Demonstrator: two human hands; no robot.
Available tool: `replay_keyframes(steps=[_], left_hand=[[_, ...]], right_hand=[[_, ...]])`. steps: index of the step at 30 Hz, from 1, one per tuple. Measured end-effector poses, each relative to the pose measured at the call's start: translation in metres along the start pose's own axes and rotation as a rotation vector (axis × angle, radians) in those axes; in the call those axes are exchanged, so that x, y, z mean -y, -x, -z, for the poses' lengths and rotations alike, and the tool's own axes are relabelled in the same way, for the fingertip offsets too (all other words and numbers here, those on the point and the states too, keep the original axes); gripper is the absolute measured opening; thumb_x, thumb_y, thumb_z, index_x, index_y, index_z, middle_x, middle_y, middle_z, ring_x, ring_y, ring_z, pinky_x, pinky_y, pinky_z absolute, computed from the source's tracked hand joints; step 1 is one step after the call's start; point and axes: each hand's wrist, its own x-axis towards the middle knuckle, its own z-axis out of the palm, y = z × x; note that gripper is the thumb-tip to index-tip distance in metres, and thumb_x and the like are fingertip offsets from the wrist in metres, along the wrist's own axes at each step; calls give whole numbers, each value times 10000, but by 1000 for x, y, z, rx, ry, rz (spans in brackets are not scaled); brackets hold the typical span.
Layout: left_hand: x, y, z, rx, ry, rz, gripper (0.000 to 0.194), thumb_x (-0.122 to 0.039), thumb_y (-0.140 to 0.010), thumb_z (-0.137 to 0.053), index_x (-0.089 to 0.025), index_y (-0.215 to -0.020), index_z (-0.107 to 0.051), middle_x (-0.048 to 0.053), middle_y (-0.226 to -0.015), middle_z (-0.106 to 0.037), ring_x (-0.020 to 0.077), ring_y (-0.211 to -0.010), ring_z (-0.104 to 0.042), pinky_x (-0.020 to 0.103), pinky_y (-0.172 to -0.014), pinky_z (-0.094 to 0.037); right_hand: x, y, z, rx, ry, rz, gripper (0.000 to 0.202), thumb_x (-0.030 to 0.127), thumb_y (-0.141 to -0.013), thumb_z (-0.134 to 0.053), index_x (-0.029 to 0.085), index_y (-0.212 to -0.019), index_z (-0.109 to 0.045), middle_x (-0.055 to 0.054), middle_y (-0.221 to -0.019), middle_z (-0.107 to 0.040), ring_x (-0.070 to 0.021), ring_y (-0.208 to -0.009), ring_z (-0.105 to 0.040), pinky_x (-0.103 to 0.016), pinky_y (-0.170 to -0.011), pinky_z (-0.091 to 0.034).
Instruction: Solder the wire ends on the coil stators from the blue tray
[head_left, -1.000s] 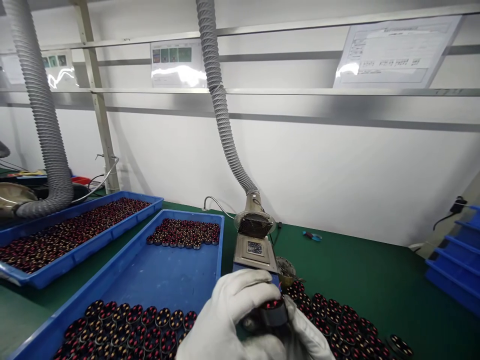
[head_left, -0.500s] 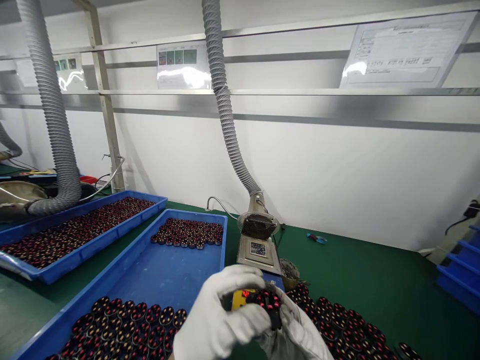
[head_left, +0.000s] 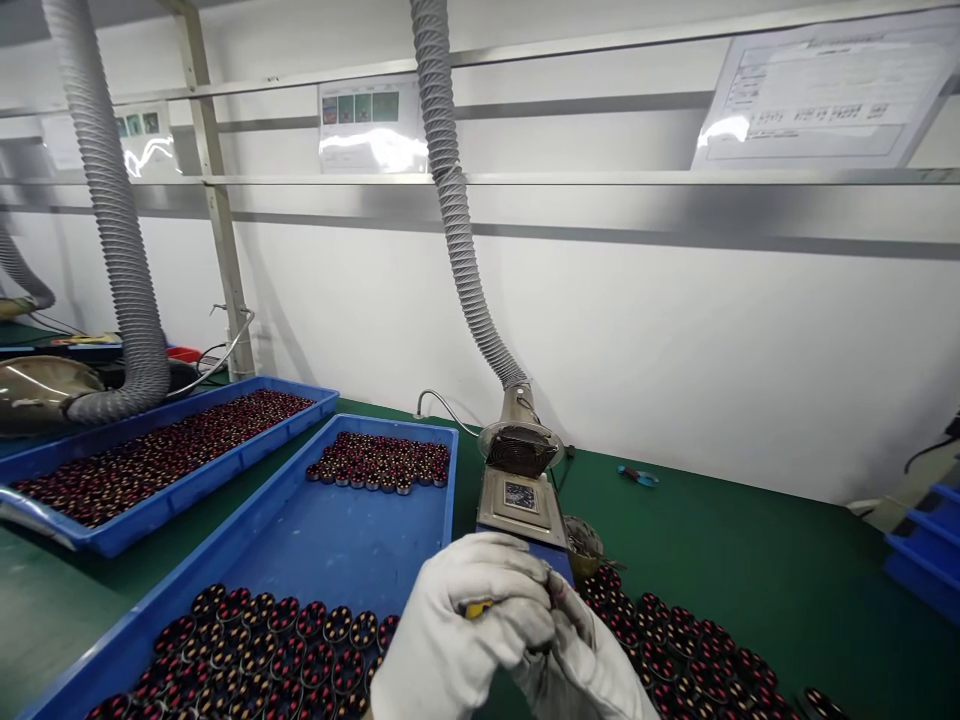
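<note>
My left hand point(head_left: 465, 630), in a white glove, is closed with its fingers curled against my right hand point(head_left: 589, 665), also gloved and closed. Between the fingertips, a small round black part with red spots is now almost wholly covered. Just beyond my hands stands a solder pot point(head_left: 517, 503) with a square metal top, its yellow front panel point(head_left: 477, 608) peeping through the left hand's finger gap. Many similar round parts point(head_left: 675, 640) lie on the green bench to the right of my right hand.
A blue tray point(head_left: 337, 535) on the left holds round parts at its far and near ends; another blue tray point(head_left: 112, 540) lies beyond it. A grey exhaust hose point(head_left: 465, 250) hangs over the solder pot. Pliers point(head_left: 637, 476) and stacked blue bins point(head_left: 926, 560) are to the right.
My left fingers have closed over the round part, which showed clearly between both hands before. Both hands have drawn tighter together, and the lit red digits are now hidden.
</note>
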Motion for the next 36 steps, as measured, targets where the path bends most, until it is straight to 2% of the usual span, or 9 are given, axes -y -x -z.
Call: replay_keyframes(steps=[1, 4, 7, 9, 12, 17, 25, 29, 36], left_hand=[[2, -1, -2, -26, 20, -54, 47, -200, -702, -711, -217, -694, -755, 48, -770, -730, 190, -783, -666, 218, -749, -529], [5, -2, -1, -141, 82, -87, 120, -322, -703, -732, -211, -659, -739, 43, -697, -718, 195, -714, -662, 235, -682, -548], [3, -2, 7, -216, 42, -40, 106, -228, -748, -676, -217, -658, -730, 31, -738, -722, 184, -743, -672, 232, -699, -554], [-1, -1, 10, -144, -84, -71, 98, -192, -707, -705, -232, -788, -742, 37, -894, -726, 189, -860, -669, 230, -790, -535], [-5, 1, 5, 12, -298, -214, 436, -254, -594, -820, -249, -1011, -692, 56, -1078, -680, 190, -992, -629, 211, -887, -478], [-1, -1, 1, 75, -356, -411, 357, -371, -713, -741, -261, -1040, -651, 40, -994, -700, 149, -932, -640, 200, -850, -493], [-9, 1, -1, 26, -229, -341, 343, -393, -697, -747, -243, -998, -677, 65, -989, -701, 175, -928, -651, 215, -853, -503], [-8, 0, -5, 7, -243, -301, 313, -343, -664, -782, -231, -940, -687, 61, -983, -702, 177, -914, -652, 214, -833, -510], [-3, 0, -5, -37, -310, -385, 346, -289, -664, -790, -238, -982, -662, 55, -978, -696, 187, -927, -635, 252, -850, -499]], right_hand=[[1, 1, 0, 4, -20, -18, 247, 187, -579, -816, 219, -802, -716, -39, -871, -715, -153, -733, -660, -297, -740, -531], [6, 6, -2, 18, -69, -84, 269, 218, -597, -809, 221, -849, -712, -33, -858, -723, -160, -753, -669, -293, -711, -539], [10, 12, -8, 57, -119, -167, 336, 295, -601, -813, 238, -914, -708, -38, -859, -731, -151, -714, -678, -262, -662, -533], [11, 14, -11, 80, -158, -186, 349, 321, -601, -811, 234, -923, -707, -50, -888, -728, -159, -737, -675, -277, -687, -525], [8, 13, -11, 65, -172, -152, 313, 365, -630, -779, 222, -899, -704, -61, -918, -715, -205, -867, -650, -343, -764, -518], [0, 8, 3, -9, -35, -83, 213, 347, -664, -741, 263, -856, -705, -33, -896, -710, -217, -864, -633, -375, -715, -545], [3, 9, 12, 14, 37, -70, 164, 392, -677, -729, 270, -786, -724, -34, -872, -709, -250, -868, -625, -441, -835, -494], [1, 8, 8, 22, 57, -82, 243, 439, -694, -699, 266, -863, -717, -48, -879, -699, -256, -816, -627, -452, -808, -504], [1, 14, 3, 29, 66, -58, 265, 342, -748, -659, 300, -1009, -670, -1, -842, -692, -199, -812, -632, -326, -804, -509]])
